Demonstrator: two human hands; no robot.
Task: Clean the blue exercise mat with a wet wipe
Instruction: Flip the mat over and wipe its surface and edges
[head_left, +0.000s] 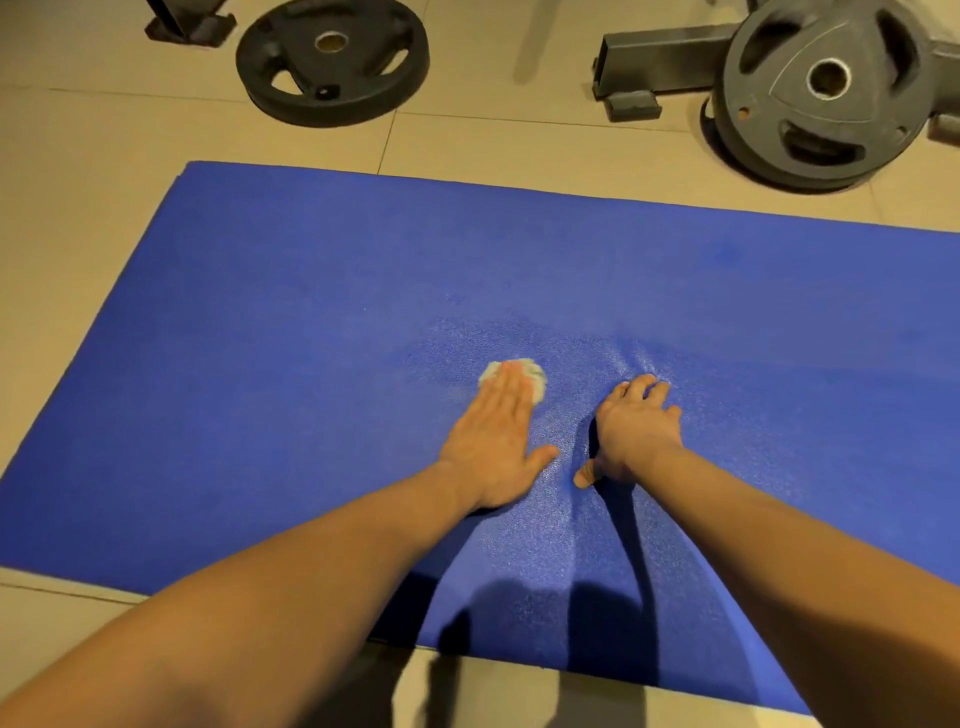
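Mat (260, 364), centre frame, looks soft, puckering under pressure; flat left hand (493, 441) presses wipe (539, 382), right hand (634, 431) pins mat beside it on arched fingertips.

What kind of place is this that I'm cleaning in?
Most likely a gym or home workout room. A blue mat lies on a tiled floor, two black weight plates sit beyond it, and the steel foot of a rack or bench shows at top right.
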